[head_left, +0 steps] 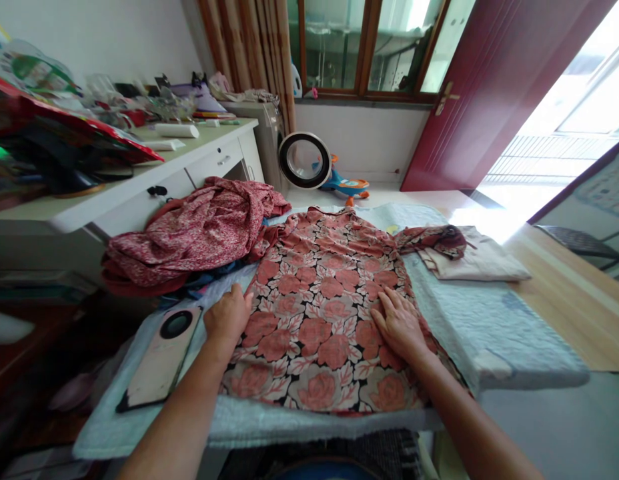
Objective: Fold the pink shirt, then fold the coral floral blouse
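Floral fabric, head view: rose-print garment (324, 313) spread flat on a pale quilted pad (489, 320) covering the work surface; left hand (228, 317) sits on the garment's left edge, fingers curled in loosely, knuckles up, edge possibly pinched under them but can't tell; right hand (399, 323) lies open and flat, palm down, fingers spread, pressing the right half of the garment, gripping nothing; both forearms come in from the bottom edge; phone (162, 357) lies face down on the pad just left of the left hand, not touching it; crumpled red patterned cloth pile (194, 233) sits beyond the left hand, touching the garment's upper left corner; the garment's right sleeve reaches onto a folded beige cloth (477, 260) at the pad's far right; white cluttered desk (119, 190) stands left of the pile; wooden tabletop (564, 293) shows to the right of the pad; dark red door (494, 87) stands open behind.
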`<state>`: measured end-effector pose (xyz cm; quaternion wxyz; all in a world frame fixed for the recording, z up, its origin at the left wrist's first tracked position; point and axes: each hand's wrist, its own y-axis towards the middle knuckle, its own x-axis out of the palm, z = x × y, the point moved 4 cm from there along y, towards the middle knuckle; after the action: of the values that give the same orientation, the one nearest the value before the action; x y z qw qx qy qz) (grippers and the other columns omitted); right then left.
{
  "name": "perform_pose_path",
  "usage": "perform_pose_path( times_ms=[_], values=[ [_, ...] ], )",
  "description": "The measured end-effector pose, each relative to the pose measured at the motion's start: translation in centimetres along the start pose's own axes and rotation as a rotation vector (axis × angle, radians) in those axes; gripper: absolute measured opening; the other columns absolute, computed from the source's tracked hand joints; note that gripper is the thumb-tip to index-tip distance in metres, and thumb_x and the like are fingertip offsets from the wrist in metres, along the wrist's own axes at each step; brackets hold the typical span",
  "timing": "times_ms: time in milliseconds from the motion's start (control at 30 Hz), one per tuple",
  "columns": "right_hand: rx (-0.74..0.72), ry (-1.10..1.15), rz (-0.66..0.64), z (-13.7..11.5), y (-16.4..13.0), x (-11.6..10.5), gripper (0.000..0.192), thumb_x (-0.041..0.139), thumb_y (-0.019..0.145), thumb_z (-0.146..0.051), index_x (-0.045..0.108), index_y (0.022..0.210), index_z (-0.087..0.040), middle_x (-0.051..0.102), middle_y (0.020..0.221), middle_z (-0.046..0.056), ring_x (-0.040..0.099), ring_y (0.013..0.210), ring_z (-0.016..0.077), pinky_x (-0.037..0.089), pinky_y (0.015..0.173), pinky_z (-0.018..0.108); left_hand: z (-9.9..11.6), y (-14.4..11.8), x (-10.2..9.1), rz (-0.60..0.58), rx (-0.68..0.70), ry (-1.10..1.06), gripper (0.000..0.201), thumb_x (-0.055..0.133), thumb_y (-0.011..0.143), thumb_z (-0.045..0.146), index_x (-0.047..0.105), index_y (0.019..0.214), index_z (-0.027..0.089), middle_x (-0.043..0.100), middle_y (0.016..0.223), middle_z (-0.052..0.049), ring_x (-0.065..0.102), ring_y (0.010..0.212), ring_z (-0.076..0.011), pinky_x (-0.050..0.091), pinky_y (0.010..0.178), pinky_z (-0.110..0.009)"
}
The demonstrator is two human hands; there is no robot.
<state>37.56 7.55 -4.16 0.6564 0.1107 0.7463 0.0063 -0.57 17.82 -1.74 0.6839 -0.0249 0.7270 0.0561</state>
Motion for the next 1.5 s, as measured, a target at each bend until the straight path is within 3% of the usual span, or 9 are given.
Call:
perform_pose_path(
  times_ms=[100, 200, 367, 500, 600, 867, 1167, 1333, 1500],
  values=[
    [-0.033, 0.034, -0.059, 0.3, 0.7, -0.7, 0.046, 0.047, 0.094, -0.042, 0.057, 0.132, -0.017, 0.048, 0.148, 0.014, 0.043, 0.134, 0.0301, 0.031, 0.111, 0.045, 0.7, -0.4, -1.7, 0.148, 0.051, 0.078, 0.031, 0.046, 0.093, 0.034, 0.062, 0.110, 0.014, 0.062, 0.114, -0.020, 0.060, 0.104, -0.0358, 0.045, 0.079, -0.041],
    [-0.067, 0.065, -0.110, 0.3, 2.7, -1.6, 0.038, 0.051, 0.092, -0.039, 0.064, 0.120, -0.018, 0.055, 0.140, 0.012, 0.049, 0.128, 0.0291, 0.034, 0.107, 0.041, 3.6, 0.0, -3.5, 0.239, 0.205, 0.021, 0.029, 0.051, 0.088, 0.025, 0.063, 0.113, 0.016, 0.057, 0.125, -0.018, 0.053, 0.114, -0.0354, 0.043, 0.089, -0.044],
    [-0.222, 0.136, -0.115, -2.2, 8.5, -2.3, 0.029, 0.048, 0.093, -0.028, 0.066, 0.114, -0.017, 0.064, 0.123, 0.012, 0.055, 0.117, 0.0230, 0.037, 0.102, 0.032, 12.5, 3.1, -4.2, 0.117, 0.543, -0.196, 0.030, 0.047, 0.090, 0.019, 0.063, 0.116, 0.018, 0.061, 0.121, -0.012, 0.055, 0.113, -0.0262, 0.042, 0.097, -0.037],
    [-0.298, 0.178, -0.112, -4.2, 13.5, -1.1, 0.024, 0.053, 0.089, -0.020, 0.069, 0.106, -0.016, 0.067, 0.116, 0.010, 0.058, 0.110, 0.0206, 0.039, 0.098, 0.028, 18.5, 6.4, -3.0, 0.041, 0.660, -0.268, 0.026, 0.050, 0.090, 0.022, 0.065, 0.111, 0.017, 0.060, 0.120, -0.012, 0.056, 0.113, -0.0246, 0.043, 0.099, -0.035],
    [-0.294, 0.192, -0.124, -4.0, 16.7, 0.2, 0.022, 0.054, 0.087, -0.019, 0.071, 0.102, -0.017, 0.070, 0.110, 0.008, 0.060, 0.106, 0.0188, 0.041, 0.096, 0.025, 21.0, 8.3, -1.5, -0.018, 0.664, -0.286, 0.028, 0.053, 0.092, 0.031, 0.065, 0.113, 0.017, 0.060, 0.121, -0.014, 0.056, 0.114, -0.0257, 0.045, 0.099, -0.036],
    [0.061, 0.045, -0.059, 1.4, 22.8, 1.2, 0.030, 0.054, 0.087, -0.024, 0.072, 0.109, -0.016, 0.068, 0.113, 0.014, 0.058, 0.110, 0.0259, 0.039, 0.099, 0.035, 21.9, 12.1, -0.8, -0.045, 0.395, -0.258, 0.032, 0.047, 0.090, 0.022, 0.068, 0.114, 0.016, 0.063, 0.120, -0.017, 0.061, 0.112, -0.0272, 0.049, 0.092, -0.037],
    [-0.242, 0.120, -0.025, -4.8, 24.6, 3.9, 0.026, 0.049, 0.093, -0.028, 0.069, 0.107, -0.022, 0.062, 0.117, 0.010, 0.053, 0.110, 0.0235, 0.038, 0.096, 0.033, 23.5, 14.6, 0.0, 0.055, 0.223, -0.306, 0.031, 0.047, 0.091, 0.027, 0.068, 0.113, 0.019, 0.062, 0.121, -0.018, 0.056, 0.115, -0.0325, 0.046, 0.091, -0.046],
    [-0.105, 0.079, 0.038, -2.5, 26.6, 4.3, 0.026, 0.051, 0.093, -0.032, 0.070, 0.105, -0.020, 0.063, 0.120, 0.012, 0.052, 0.113, 0.0269, 0.036, 0.098, 0.036, 23.5, 14.2, 1.2, 0.145, 0.224, -0.307, 0.035, 0.057, 0.089, 0.044, 0.065, 0.116, 0.024, 0.061, 0.122, -0.016, 0.053, 0.116, -0.0335, 0.040, 0.096, -0.049],
    [0.000, 0.150, 0.057, 0.7, 30.3, 3.0, 0.030, 0.042, 0.095, -0.026, 0.071, 0.100, -0.018, 0.067, 0.107, 0.010, 0.058, 0.101, 0.0204, 0.039, 0.093, 0.029, 23.7, 14.4, 1.5, 0.142, 0.227, -0.329, 0.040, 0.059, 0.087, 0.048, 0.064, 0.117, 0.023, 0.058, 0.125, -0.016, 0.049, 0.120, -0.0358, 0.035, 0.100, -0.052]
  ],
)
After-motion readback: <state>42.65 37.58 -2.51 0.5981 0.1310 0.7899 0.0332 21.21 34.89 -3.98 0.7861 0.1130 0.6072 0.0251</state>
